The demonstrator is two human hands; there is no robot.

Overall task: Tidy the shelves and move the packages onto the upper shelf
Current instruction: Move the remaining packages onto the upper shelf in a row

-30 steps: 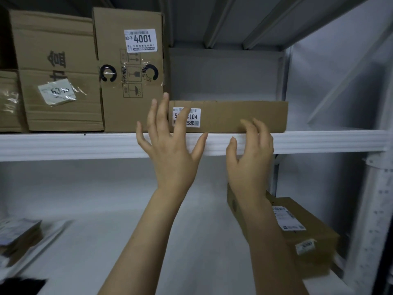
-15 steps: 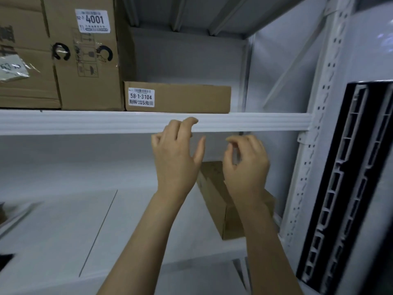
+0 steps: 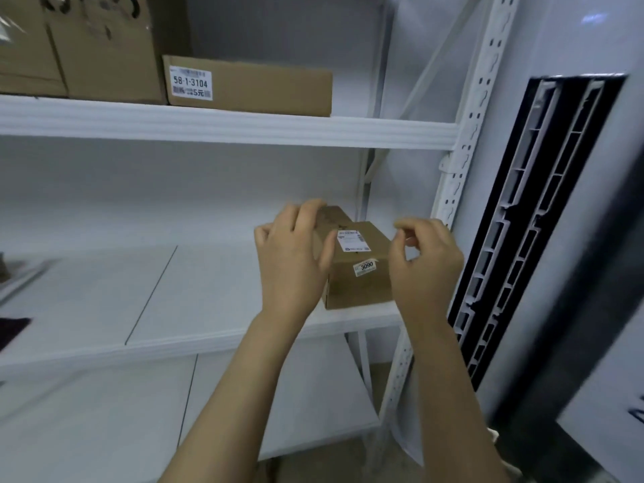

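Observation:
A small brown cardboard box (image 3: 362,284) with a white label and a "3090" sticker sits at the right end of the middle shelf (image 3: 191,308). My left hand (image 3: 292,259) curls its fingers over the box's top left edge, with the thumb on its front corner. Just off the box's right side my right hand (image 3: 425,263) hovers with loosely curled fingers, holding nothing. On the upper shelf (image 3: 244,129) lies a flat brown package (image 3: 265,87) labelled 58-1-3104, next to taller cardboard boxes (image 3: 104,57).
The rack's white perforated upright (image 3: 467,141) stands right of the box. A black and grey slatted panel (image 3: 543,221) leans beyond it. To the right of the flat package the upper shelf is bare. Some flat items (image 3: 14,273) lie at the middle shelf's far left.
Both hands have come down from the upper shelf's edge to the small box on the middle shelf. The view has swung right and down.

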